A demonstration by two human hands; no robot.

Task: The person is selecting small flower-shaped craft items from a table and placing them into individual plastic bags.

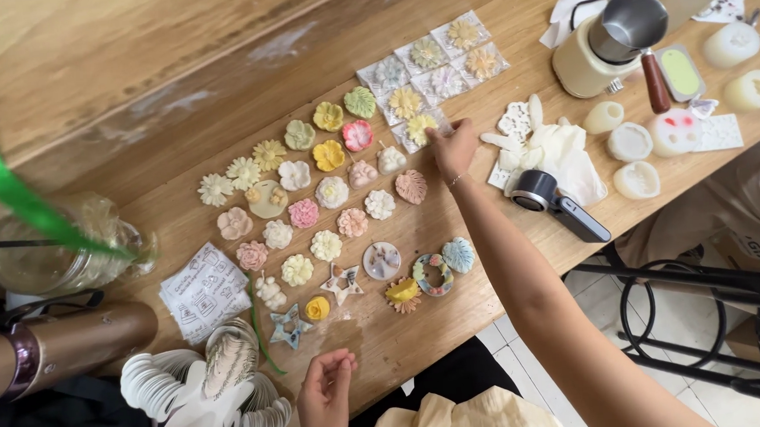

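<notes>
Pastel wax flowers (pixel 332 193) lie in loose rows across the wooden table (pixel 171 103), pink, yellow, green and cream, most set apart from one another. At about one o'clock from them sits a block of bagged flowers (pixel 431 70) in clear packets, edge to edge. The right hand (pixel 453 147) reaches out to that block's near corner, fingertips pinched on the packet holding a yellow flower (pixel 421 129). The left hand (pixel 325 393) rests at six o'clock by the table's near edge, fingers loosely curled together, holding nothing, just below a small yellow rose (pixel 317 308). At three o'clock from the right hand lies a white glove (pixel 561 150) beside a dark handheld tool (pixel 555 203). Farther, toward two o'clock, stands a metal melting pot (pixel 628 27) among pale silicone moulds (pixel 632 141).
</notes>
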